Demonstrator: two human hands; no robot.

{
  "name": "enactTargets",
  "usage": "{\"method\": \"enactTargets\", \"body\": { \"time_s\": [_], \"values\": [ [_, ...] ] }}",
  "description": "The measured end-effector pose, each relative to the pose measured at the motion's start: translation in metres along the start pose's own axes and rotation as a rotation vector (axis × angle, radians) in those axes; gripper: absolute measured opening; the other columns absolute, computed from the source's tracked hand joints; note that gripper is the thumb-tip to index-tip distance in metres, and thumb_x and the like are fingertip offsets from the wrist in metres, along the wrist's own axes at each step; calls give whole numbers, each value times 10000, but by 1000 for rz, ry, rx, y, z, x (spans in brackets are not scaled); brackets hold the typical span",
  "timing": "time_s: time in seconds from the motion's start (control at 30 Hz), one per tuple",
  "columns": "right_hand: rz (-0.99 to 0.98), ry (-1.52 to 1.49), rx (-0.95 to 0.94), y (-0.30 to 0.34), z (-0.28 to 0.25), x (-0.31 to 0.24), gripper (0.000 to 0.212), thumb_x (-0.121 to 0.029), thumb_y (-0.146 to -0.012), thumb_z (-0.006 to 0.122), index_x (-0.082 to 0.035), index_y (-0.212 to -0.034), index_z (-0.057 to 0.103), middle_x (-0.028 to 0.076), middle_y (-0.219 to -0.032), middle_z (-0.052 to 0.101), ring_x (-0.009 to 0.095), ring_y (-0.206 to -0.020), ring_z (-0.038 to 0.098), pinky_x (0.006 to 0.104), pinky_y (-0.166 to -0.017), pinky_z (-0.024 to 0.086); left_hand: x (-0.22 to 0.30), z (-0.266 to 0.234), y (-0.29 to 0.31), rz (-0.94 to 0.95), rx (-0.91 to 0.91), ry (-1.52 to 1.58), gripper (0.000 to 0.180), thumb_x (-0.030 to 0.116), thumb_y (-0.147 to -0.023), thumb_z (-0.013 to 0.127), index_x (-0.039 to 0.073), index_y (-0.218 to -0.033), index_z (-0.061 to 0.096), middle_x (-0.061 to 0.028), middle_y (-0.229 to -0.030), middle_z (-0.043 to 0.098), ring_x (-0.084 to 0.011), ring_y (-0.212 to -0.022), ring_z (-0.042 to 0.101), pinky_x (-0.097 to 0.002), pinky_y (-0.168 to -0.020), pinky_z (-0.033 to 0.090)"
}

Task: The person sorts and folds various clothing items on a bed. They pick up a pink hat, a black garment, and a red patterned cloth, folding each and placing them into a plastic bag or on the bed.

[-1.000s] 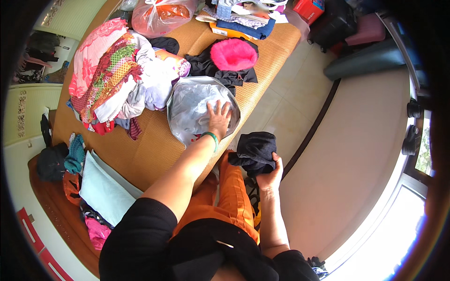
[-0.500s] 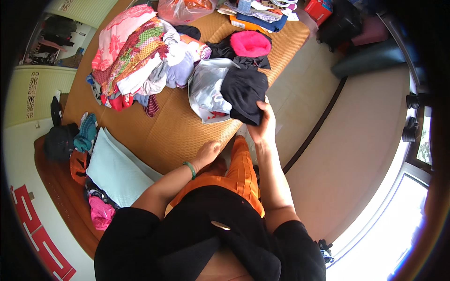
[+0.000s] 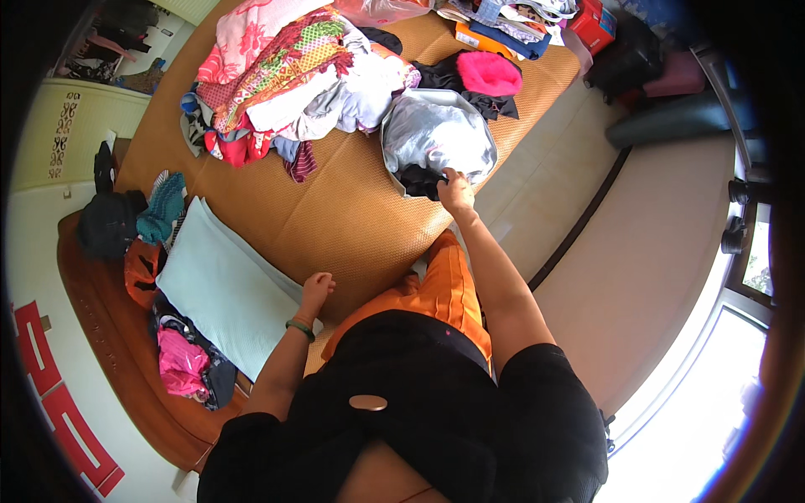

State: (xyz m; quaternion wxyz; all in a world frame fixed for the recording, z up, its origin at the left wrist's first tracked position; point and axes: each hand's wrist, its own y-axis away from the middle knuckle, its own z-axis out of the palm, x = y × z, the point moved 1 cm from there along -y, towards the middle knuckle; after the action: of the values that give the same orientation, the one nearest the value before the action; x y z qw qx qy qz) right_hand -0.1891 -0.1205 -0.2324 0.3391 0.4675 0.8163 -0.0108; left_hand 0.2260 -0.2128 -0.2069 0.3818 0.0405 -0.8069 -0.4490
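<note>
A silver-grey plastic bag (image 3: 444, 126) lies with its mouth spread at the right edge of the bed. Black cloth (image 3: 418, 179) is bunched inside its near rim. My right hand (image 3: 456, 192) reaches over that rim, its fingers closed on the edge of the black cloth; the fingertips are partly hidden. My left hand (image 3: 318, 291), a green bangle on its wrist, hovers by the bed's near edge with fingers curled and nothing visible in them. Just beyond the bag sits a bright pink fluffy piece (image 3: 490, 74) on black clothing.
A heap of mixed clothes (image 3: 285, 84) covers the bed's far left, beside the woven mat (image 3: 352, 201). Folded items (image 3: 503, 29) are stacked at the back. A pale blue cloth (image 3: 222, 285) lies at left near a pink bundle (image 3: 182, 362). Dark suitcases (image 3: 629, 75) stand far right.
The black cloth, held hanging over the bag's right side before, is now down inside its near rim. My left hand has moved left and slightly nearer. The view has shifted.
</note>
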Motion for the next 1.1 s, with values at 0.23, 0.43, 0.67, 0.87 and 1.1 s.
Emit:
{"method": "enactTargets", "body": {
  "time_s": [0.23,0.43,0.67,0.87,1.1],
  "values": [
    [-105,265,-165,0,32,5,360,-101,-761,522,-143,-1111,590,152,-1120,569,318,-1058,531,428,-891,424,32,27,-8,37,-171,16,277,276,-911,518,46,-1046,592,-52,-865,636,-105,-719,587,-236,-615,463],
    [-259,209,-409,-48,82,8,342,-73,-825,460,-113,-1156,536,156,-1077,579,318,-1073,541,410,-896,444,142,75,-29,109,-222,-55,259,185,-922,502,-20,-1056,586,-112,-880,645,-137,-760,615,-246,-692,499],
    [-22,120,-1010,-79,46,-5,490,-193,-820,516,-120,-1298,435,161,-1251,514,312,-1174,483,411,-950,414,347,133,-177,654,-81,-557,240,181,-878,563,14,-1050,575,-167,-976,638,-286,-897,623,-331,-769,484],
    [-360,-101,-1044,-70,-18,-9,343,-321,-884,472,-125,-1157,536,160,-1134,563,338,-1089,527,414,-888,432,494,191,-323,968,152,-1033,332,244,-813,538,98,-1107,587,-102,-1109,595,-287,-1095,512,-454,-938,381],
    [66,-970,-1273,-166,-93,-29,238,-142,-931,487,-40,-1136,552,40,-866,608,78,-730,565,222,-656,481,494,165,-402,646,342,-1394,379,449,-802,511,168,-984,688,-20,-1158,585,-224,-1226,386,-597,-1057,84]
  ]
}}
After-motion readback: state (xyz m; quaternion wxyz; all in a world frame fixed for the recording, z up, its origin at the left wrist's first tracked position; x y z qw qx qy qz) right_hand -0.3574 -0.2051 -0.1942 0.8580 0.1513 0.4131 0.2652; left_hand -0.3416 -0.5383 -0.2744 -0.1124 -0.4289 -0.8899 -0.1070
